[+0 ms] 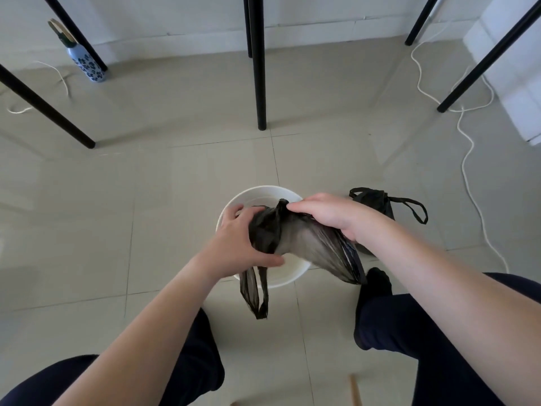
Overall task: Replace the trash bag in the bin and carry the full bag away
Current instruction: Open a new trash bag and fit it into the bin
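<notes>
Head view: we look down at our two bare hands working a thin black trash bag (304, 238) over a round white bin (257, 194) standing on the pale tiled floor (146, 186). Our left hand (240, 244), at 9 o'clock of the bin, is closed on the bunched plastic, thumb underneath; our right hand (330, 215), at 2 o'clock of the bin, pinches the gathered top edge between fingertips and thumb. The bag stretches between both hands, one loop handle (254, 291) hanging toward 6 o'clock past the bin's near rim. A second black bag (377, 200), its handles splayed, sits on the floor just beside the bin at 3 o'clock. Black table legs (259, 63) stand at 12 o'clock, a white cable (468, 159) trails along the floor at 2 o'clock, and a patterned bottle (86, 64) stands at 10 o'clock.
</notes>
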Demonstrator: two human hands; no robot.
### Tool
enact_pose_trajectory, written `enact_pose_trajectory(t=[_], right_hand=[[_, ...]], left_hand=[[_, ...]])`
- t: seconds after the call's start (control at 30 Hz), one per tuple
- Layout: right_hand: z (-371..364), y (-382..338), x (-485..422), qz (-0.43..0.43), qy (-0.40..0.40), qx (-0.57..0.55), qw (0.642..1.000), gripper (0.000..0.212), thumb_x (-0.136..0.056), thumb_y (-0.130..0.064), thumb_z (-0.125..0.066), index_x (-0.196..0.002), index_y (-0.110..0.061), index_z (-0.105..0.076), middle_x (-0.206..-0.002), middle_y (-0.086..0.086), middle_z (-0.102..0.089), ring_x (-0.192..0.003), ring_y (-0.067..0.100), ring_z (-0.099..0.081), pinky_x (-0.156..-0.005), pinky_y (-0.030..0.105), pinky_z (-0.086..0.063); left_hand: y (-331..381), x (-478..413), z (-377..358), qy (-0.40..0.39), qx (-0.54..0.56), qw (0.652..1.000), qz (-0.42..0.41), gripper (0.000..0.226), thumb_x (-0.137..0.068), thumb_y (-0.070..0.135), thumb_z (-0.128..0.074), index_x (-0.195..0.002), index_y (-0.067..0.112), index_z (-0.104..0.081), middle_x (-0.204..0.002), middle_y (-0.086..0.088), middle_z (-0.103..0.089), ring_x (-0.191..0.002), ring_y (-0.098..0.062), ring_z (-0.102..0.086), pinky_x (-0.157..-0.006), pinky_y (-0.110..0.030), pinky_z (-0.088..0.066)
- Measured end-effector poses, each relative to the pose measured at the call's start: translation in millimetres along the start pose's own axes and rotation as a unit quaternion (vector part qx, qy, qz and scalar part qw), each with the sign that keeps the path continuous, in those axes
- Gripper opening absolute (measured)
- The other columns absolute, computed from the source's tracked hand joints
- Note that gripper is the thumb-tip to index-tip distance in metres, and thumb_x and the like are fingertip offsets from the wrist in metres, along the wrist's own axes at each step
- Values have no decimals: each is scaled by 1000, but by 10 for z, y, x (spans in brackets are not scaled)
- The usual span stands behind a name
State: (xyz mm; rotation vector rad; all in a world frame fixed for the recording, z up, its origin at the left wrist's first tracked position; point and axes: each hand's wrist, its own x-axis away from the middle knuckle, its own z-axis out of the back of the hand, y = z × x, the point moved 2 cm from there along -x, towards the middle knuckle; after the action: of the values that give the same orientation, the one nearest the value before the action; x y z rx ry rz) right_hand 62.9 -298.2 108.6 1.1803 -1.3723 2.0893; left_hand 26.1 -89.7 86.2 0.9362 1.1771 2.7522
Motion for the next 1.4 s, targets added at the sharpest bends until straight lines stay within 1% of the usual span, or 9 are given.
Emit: enact_pose_trajectory(t=[0.13, 0.27, 0.43, 0.53, 0.77, 0.9, 1.07, 1.27, 1.4], right_hand=[[83, 18, -13, 42, 34, 160, 986, 35, -92, -34, -75, -123, -19, -68, -107, -1, -69, -98, 20, -65, -79, 28, -50], [260, 44, -51, 32, 68, 328, 942, 24, -94, -30, -67, -116, -22, -71, -104, 3, -73, -95, 26, -68, -62, 27, -43], [374, 86, -92, 33, 117, 386, 914, 16, -92, -24, -63, -105, -21, -72, -89, 3, -72, -85, 27, -69, -55, 27, -41], [300, 59, -117, 100, 124, 324, 933, 13, -91, -30, -67, -90, -18, -70, -75, 1, -68, -73, 24, -65, -53, 29, -37], [139, 16, -118, 159, 61, 122, 978, 23, -86, -26, -79, -107, -28, -70, -102, 1, -75, -79, 14, -69, -65, 23, -50], [213, 67, -150, 160, 66, 264, 949, 23, -87, -23, -73, -108, -28, -68, -95, -1, -74, -73, 15, -65, -61, 28, -48], [364, 222, -200, 30, 94, 501, 860, 29, -87, -11, -55, -112, -21, -66, -103, 7, -71, -91, 31, -68, -68, 32, -51], [344, 146, -149, 104, 16, 258, 960, 90, -72, -58, -85, -150, -43, -43, -140, -18, -49, -127, 10, -51, -108, 35, -43], [131, 143, -237, 168, 65, 235, 955, 32, -85, -36, -81, -116, -31, -71, -105, -13, -73, -99, 11, -70, -89, 32, -56]], left_hand=[[-117, -110, 249, 109, -47, 993, 28, 16, -84, 28, -77, -100, 26, -77, -92, 3, -71, -91, -18, -67, -73, -27, -47], [-313, -147, 661, 115, 0, 989, 95, 19, -91, 31, -70, -85, 14, -77, -56, 0, -50, -54, -19, -48, -55, -28, -36], [-436, -130, 778, 82, 26, 989, 117, 17, -92, 25, -63, -90, 21, -80, -57, -4, -48, -52, -22, -45, -58, -29, -39], [-302, -107, 594, 23, 13, 998, 60, 14, -87, 19, -73, -93, 31, -79, -63, 10, -68, -56, -19, -60, -59, -27, -47], [-303, -223, 341, 25, -13, 999, 33, 19, -87, 38, -79, -82, 21, -73, -72, -7, -72, -65, -20, -63, -67, -33, -51], [-383, -260, 501, 136, 172, 970, 103, 8, -88, 29, -66, -86, 21, -66, -83, -11, -78, -71, -33, -70, -75, -52, -62], [-378, -224, 612, 195, 375, 889, 174, 13, -105, 7, -48, -104, 16, -58, -93, -13, -72, -74, -23, -71, -56, -34, -63], [-159, -147, 435, 80, 287, 946, 126, 19, -104, 22, -52, -100, 24, -70, -80, -1, -65, -64, -16, -60, -49, -24, -49], [-58, -125, 317, 27, 301, 950, 77, 19, -100, 35, -67, -104, 19, -76, -93, -7, -78, -77, -23, -72, -66, -34, -55]])
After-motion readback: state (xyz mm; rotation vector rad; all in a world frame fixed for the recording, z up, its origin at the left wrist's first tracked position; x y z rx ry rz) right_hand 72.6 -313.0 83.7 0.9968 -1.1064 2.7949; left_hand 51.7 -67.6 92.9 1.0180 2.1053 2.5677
